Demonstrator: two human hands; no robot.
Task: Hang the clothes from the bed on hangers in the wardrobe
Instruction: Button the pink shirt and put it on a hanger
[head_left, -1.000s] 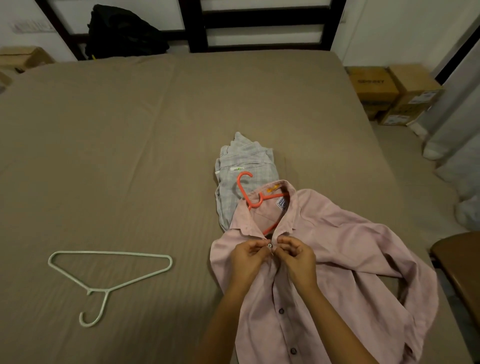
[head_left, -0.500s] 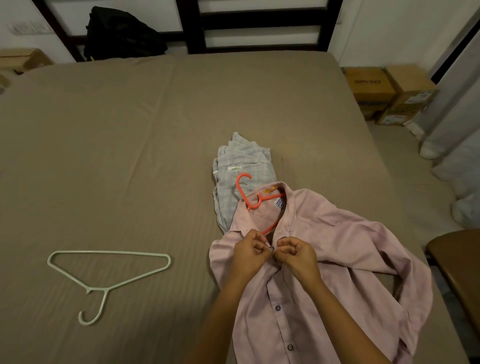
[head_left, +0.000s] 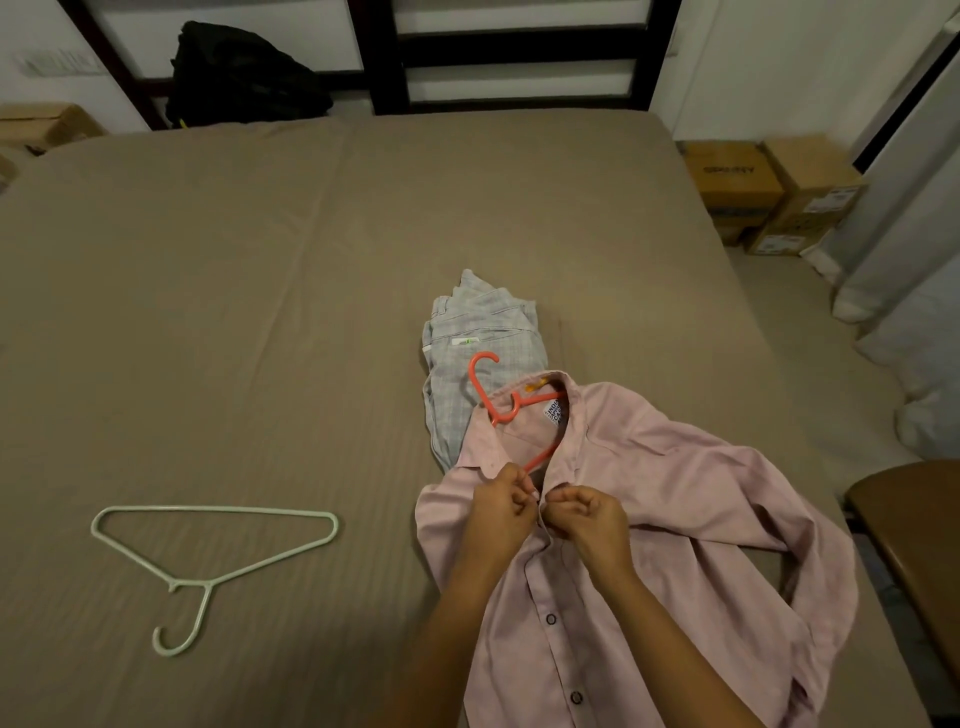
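Near the foot of the bed (head_left: 260, 249), a pink shirt (head_left: 685, 519) lies front up on the brown sheet. A coral hanger (head_left: 509, 414) sits inside its collar, the hook poking out over a folded grey checked garment (head_left: 483, 322) that the shirt partly covers. Both hands meet just below the collar. The left hand (head_left: 498, 514) and the right hand (head_left: 589, 522), fingers curled, each pinch an edge of the shirt's front at the top (any button there is hidden between them). Two dark buttons show lower down the front. Well to the left, a pale hanger (head_left: 208, 511) lies flat on the sheet. A black bag (head_left: 244, 73) sits by the headboard, and cardboard boxes (head_left: 753, 192) stand on the floor to the right.
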